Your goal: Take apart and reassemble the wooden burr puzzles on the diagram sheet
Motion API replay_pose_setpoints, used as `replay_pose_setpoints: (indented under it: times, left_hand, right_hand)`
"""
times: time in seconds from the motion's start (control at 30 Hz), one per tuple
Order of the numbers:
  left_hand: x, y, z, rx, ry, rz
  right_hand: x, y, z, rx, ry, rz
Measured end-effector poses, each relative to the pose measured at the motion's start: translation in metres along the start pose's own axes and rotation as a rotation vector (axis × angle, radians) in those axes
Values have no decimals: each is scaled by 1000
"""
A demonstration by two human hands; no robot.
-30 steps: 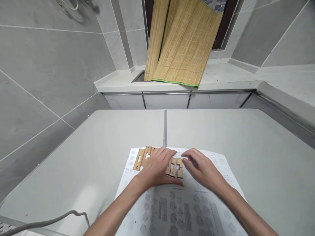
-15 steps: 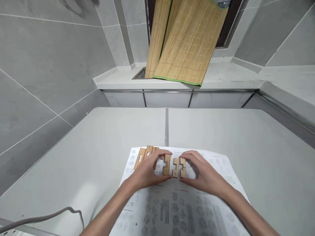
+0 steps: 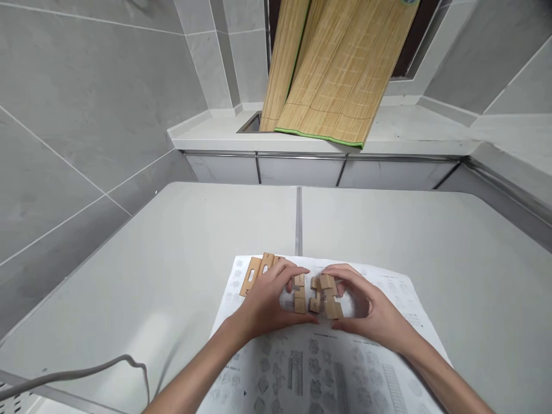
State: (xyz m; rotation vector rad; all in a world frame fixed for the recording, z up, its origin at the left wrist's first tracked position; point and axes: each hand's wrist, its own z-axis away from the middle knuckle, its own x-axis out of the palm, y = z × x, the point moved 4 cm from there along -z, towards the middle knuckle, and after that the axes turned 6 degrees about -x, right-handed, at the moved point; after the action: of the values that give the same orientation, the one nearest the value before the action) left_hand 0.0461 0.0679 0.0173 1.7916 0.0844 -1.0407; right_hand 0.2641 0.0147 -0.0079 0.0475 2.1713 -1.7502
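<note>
I see large grey tiles with thin pale joints on the left wall and the right wall. A white table fills the foreground, split by a straight seam. Behind it runs a white ledge. A bamboo blind hangs from a dark window frame onto the ledge. A grey cable crosses the near left corner. The light is even.

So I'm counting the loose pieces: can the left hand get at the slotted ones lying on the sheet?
Probably yes: the slotted pieces lie just beside the left hand, nothing between, though it grips a notched piece.
</note>
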Motion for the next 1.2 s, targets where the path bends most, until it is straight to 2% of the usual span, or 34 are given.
replay_pose_setpoints:
  times: [0.1,0.3,0.6,0.87,1.2]
  left_hand:
    - [5,-1,0,23,11,-4]
    - [9,-4,0,-104,71,-1]
    - [5,5,-1,12,51,-5]
    - [5,0,-2,-40,73,-56]
    - [4,1,-2,-18,74,-33]
  right_hand:
    - [5,1,2,1,-25,-94]
    - [7,5,4,105,-29,-220]
    - [3,8,3,110,-2,-376]
    - [0,7,2,70,-13,-376]
    - [0,5,4,122,3,-351]
